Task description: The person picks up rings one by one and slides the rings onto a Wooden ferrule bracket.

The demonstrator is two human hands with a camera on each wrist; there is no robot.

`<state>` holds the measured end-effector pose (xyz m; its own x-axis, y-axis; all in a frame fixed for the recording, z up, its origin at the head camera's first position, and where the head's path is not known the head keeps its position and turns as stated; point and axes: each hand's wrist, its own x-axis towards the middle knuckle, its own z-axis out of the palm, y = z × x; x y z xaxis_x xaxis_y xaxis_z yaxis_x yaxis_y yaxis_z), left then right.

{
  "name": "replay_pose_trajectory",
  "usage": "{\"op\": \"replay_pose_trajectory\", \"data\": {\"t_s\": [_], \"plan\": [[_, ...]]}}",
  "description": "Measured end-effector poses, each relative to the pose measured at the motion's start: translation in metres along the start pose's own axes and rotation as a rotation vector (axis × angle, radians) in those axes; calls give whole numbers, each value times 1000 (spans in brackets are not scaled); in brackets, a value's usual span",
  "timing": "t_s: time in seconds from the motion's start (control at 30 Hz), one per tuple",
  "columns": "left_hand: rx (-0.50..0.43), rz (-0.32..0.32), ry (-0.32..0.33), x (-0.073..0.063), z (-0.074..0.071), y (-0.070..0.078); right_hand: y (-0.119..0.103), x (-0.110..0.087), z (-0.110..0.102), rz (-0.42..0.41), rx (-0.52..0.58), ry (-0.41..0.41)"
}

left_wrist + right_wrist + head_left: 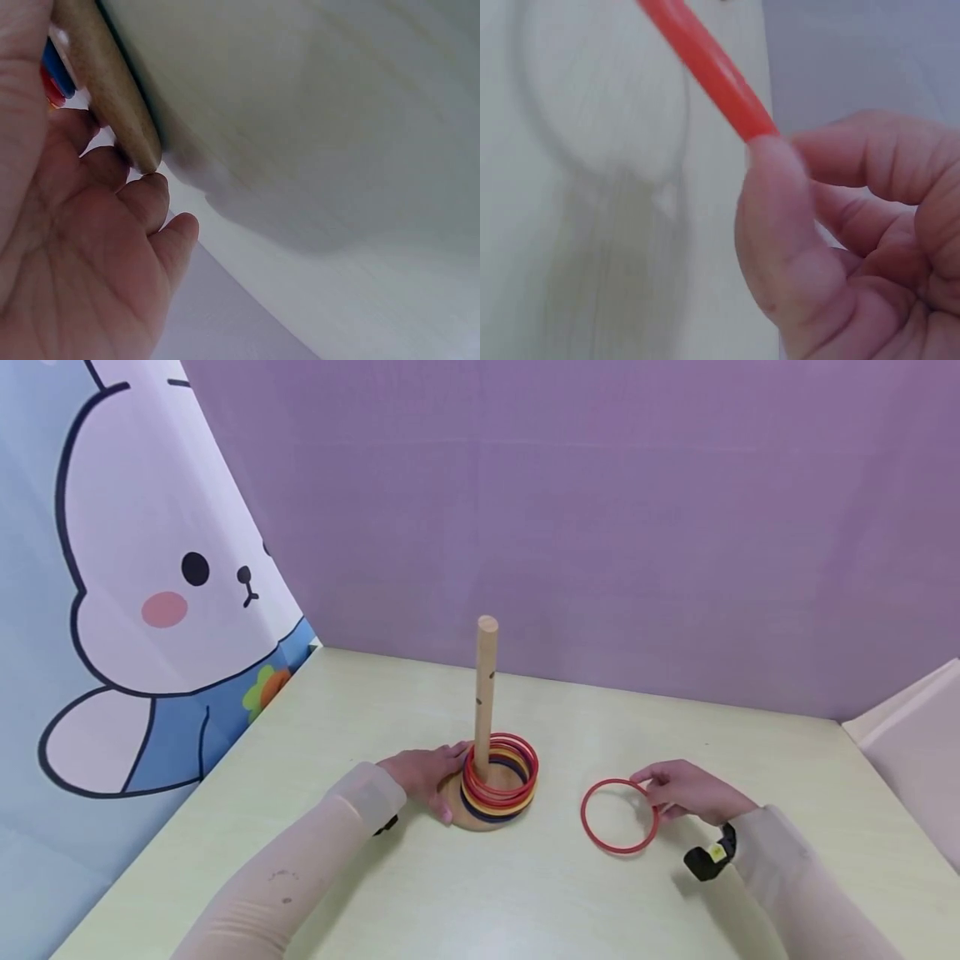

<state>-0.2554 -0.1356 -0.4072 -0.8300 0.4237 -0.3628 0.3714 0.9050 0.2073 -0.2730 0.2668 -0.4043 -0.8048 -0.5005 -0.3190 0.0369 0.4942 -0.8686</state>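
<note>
A wooden ring-toss stand with an upright post (486,693) and a round base (453,795) stands on the table. Several rings (536,768) in red, yellow and dark blue lie stacked around the foot of the post. My left hand (426,774) grips the left side of the base; in the left wrist view its fingers curl at the base's edge (116,90). To the right of the stand, my right hand (693,789) pinches a red ring (584,814) between thumb and fingers. The ring is raised over the table, its shadow showing below in the right wrist view.
The pale table (555,893) runs back to a purple backdrop (600,527). A cloth with a cartoon figure (150,610) hangs along the left side, and a white panel (918,752) borders the right edge. Dark wrist straps (708,857) sit on the sleeves.
</note>
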Motion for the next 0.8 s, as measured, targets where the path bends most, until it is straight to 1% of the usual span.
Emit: {"op": "replay_pose_trajectory", "data": {"t_s": [0.13, 0.27, 0.37, 0.57, 0.8], "plan": [[12, -9, -2, -1, 0, 0, -9, 1, 4, -22, -2, -9], [10, -6, 0, -2, -1, 1, -18, 1, 5, -42, -14, 4], [5, 0, 3, -2, -1, 2, -27, -1, 4, -51, -15, 29], [32, 13, 4, 1, 1, 0, -52, -9, -2, -60, 6, 87], [20, 26, 14, 0, 0, 1, -80, -17, -6, -103, -1, 132]]}}
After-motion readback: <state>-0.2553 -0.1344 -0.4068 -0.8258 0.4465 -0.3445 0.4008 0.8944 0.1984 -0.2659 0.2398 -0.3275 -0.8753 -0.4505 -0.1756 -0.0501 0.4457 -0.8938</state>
